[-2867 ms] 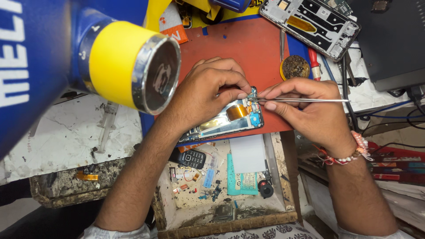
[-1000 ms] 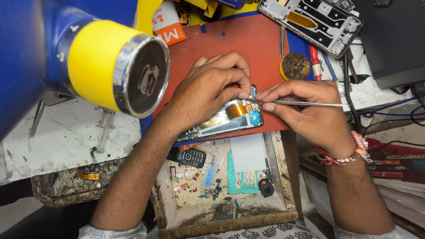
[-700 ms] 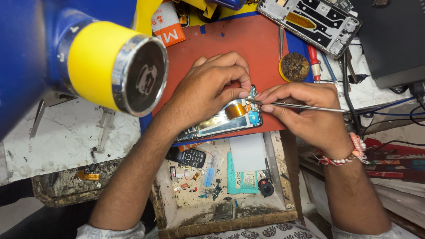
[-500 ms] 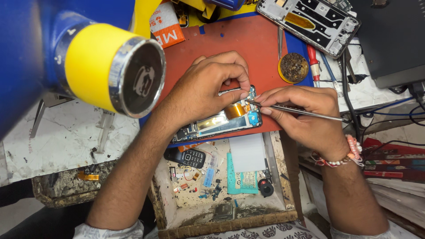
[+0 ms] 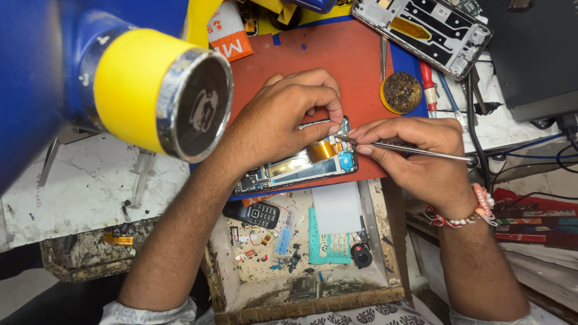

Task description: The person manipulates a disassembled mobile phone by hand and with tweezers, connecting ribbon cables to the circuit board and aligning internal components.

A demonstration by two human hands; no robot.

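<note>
At the centre of the frame the right hand (image 5: 421, 159) pinches one thin silver metal tweezer (image 5: 409, 147) between thumb and forefinger, its grip narrow and closed on the shaft, the tip touching the upper right corner of one opened smartphone with exposed circuit board and an orange flex ribbon (image 5: 298, 165). The left hand (image 5: 283, 117) lies over the top edge of that phone, its grip closed down on the frame, forefinger and thumb meeting just beside the tweezer tip. One beaded pink and white bracelet (image 5: 466, 213) circles the right wrist.

The phone lies tilted on one red rubber work mat (image 5: 349, 66) at the upper middle of the frame. Near the mat's upper right edge sits one round yellow tin of brownish residue (image 5: 401, 92), with one red-handled screwdriver (image 5: 428, 87) just beside it. In the upper right corner lies one second phone frame, silver and stripped, with a yellow strip inside (image 5: 430, 27).

Below the mat, at lower centre, one open wooden drawer (image 5: 301, 301) holds one small black keypad phone (image 5: 253, 212), one teal circuit strip (image 5: 319, 241) and scattered small parts too many and too tiny to count. One large blue and yellow cylinder with a metal rim (image 5: 162, 96) fills the upper left. The marbled white surface (image 5: 78, 192) shows at left.
</note>
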